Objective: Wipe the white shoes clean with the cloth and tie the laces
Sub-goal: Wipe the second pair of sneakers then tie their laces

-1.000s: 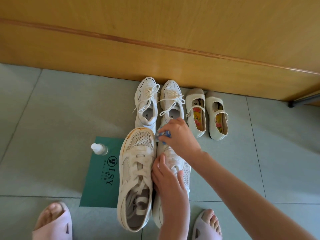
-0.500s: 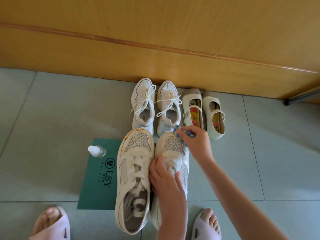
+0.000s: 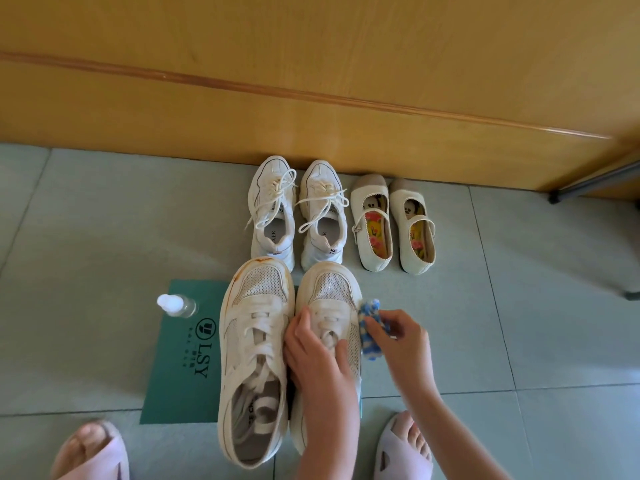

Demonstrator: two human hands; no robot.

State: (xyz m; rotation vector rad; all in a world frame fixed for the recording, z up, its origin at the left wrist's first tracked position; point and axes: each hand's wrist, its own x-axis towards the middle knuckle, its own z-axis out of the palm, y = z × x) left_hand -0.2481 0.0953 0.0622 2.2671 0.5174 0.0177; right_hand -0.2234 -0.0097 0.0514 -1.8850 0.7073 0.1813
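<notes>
A wooden panel (image 3: 311, 64) backs the grey-green tiled floor (image 3: 104, 220). On the floor lies a green mat (image 3: 183, 375) printed "LSY" (the smaller characters beside it are too small to read). Two large shoes stand touching, side by side. The stained white shoe (image 3: 256, 341) is on the mat, its insole reading "CE CA", and the second white shoe (image 3: 329, 289) is next to it. Beyond them, small laced sneakers (image 3: 273, 233) show "KER" inside, with strap shoes (image 3: 372, 230) beside them. The left hand (image 3: 318, 358) clasps the second white shoe's laced top. The right hand (image 3: 401, 337) pinches a blue-and-white cloth (image 3: 367, 310) against that shoe's outer side. A clear bottle (image 3: 176, 304) stands at the mat's far corner.
</notes>
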